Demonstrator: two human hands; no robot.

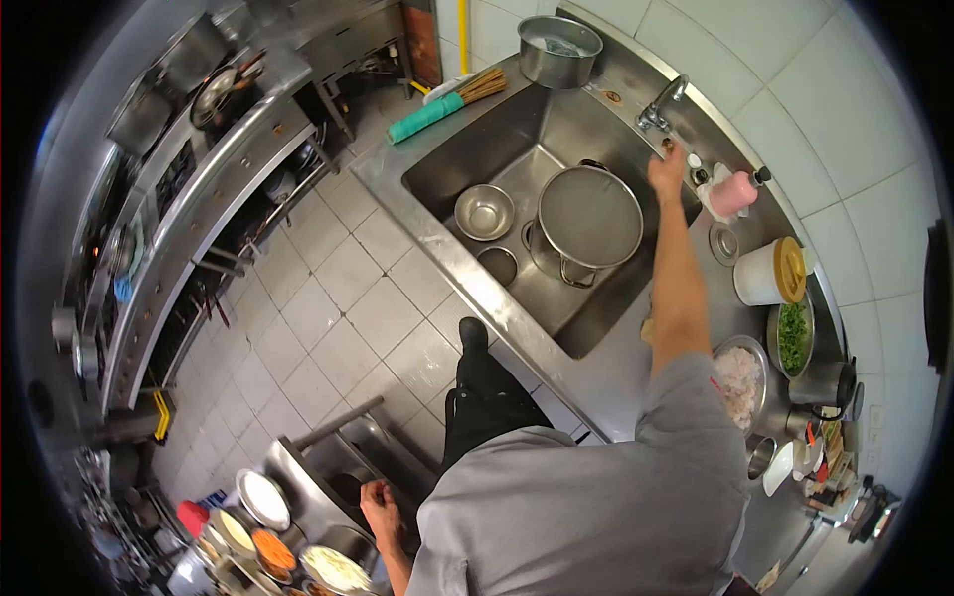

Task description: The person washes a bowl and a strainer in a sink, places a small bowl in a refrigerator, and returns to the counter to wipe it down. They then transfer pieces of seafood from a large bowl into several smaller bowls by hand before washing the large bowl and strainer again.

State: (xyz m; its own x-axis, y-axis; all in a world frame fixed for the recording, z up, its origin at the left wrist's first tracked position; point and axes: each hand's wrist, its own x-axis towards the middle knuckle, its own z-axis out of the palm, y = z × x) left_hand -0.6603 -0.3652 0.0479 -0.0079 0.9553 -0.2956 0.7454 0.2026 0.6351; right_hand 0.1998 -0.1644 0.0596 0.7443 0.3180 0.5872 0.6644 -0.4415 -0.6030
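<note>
My right hand reaches out over the steel sink and is closed on the handle at the base of the tap. Below it in the sink stands a large steel pot, with a small steel bowl and a smaller one beside it. My left hand hangs low at my side, fingers loose, touching the edge of a steel counter and holding nothing.
A pink bottle, a white tub with an orange lid, a bowl of greens and a bowl of white chopped food line the counter on the right. A green-handled brush and a steel basin lie behind the sink. Plates of food sit lower left; a stove with a wok runs along the left.
</note>
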